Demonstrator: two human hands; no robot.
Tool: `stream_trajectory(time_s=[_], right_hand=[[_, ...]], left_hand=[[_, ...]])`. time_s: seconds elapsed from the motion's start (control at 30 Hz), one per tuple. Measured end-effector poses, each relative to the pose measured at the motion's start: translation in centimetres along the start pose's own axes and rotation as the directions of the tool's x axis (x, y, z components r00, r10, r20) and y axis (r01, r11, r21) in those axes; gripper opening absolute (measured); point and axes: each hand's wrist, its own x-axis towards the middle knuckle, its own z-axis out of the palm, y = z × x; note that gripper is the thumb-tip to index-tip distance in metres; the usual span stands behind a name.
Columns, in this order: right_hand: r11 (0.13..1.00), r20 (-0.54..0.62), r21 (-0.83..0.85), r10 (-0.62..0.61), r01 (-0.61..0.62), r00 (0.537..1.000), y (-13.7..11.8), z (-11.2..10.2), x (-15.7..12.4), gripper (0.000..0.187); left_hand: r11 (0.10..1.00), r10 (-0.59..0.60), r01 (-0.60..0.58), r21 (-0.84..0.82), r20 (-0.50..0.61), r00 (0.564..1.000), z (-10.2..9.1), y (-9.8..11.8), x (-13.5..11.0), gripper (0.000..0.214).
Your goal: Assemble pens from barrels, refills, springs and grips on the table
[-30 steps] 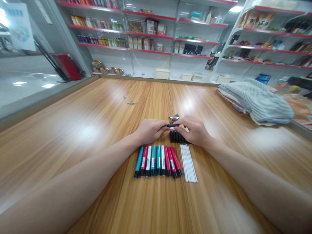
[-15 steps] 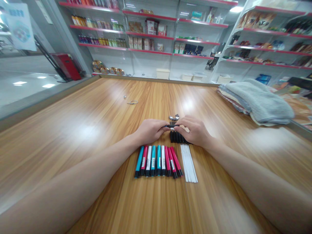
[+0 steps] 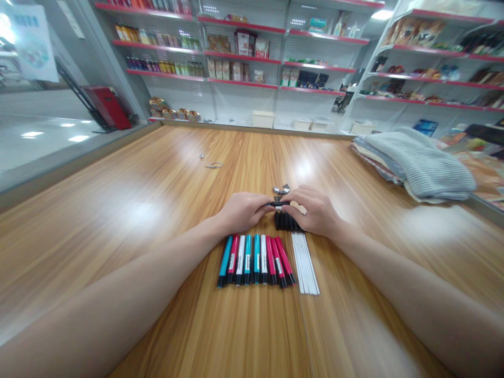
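Note:
Between my two hands lies a pen [image 3: 279,203], its black end showing and the rest hidden by fingers. My left hand [image 3: 244,211] pinches one end, and my right hand [image 3: 311,211] grips the other. Just below, partly under the right hand, is a row of black pen grips or caps [image 3: 284,221]. Nearer to me several pen barrels [image 3: 256,260] in blue, pink and white lie side by side. White ink refills [image 3: 305,265] are lined up to their right. Small silver metal parts [image 3: 281,189] sit just beyond the hands.
On the wooden table [image 3: 189,315], a silver ring-like piece [image 3: 214,165] and a small metal bit [image 3: 201,156] lie farther off to the left. Folded cloths [image 3: 421,163] are stacked at the right. Shelves of goods [image 3: 244,58] stand behind the table's far edge.
Both hands stay in nearly the same place on the pen, with only a very slight shift of the right fingers. Nothing else has visibly moved.

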Motion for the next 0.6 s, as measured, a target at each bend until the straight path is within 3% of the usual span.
stream_trajectory(time_s=[0.43, 0.6], right_hand=[[0.999, 0.037, -0.033, -0.023, 0.024, 0.999, 0.10, -0.01, -0.01, 0.014], [0.997, 0.071, -0.069, -0.028, 0.033, 0.997, 0.28, 0.04, -0.05, 0.023]], left_hand=[[1.000, 0.017, -0.017, -0.005, -0.002, 1.000, 0.14, -0.03, -0.10, 0.025], [0.999, 0.029, -0.029, -0.016, -0.002, 1.000, 0.15, -0.02, -0.07, 0.027]])
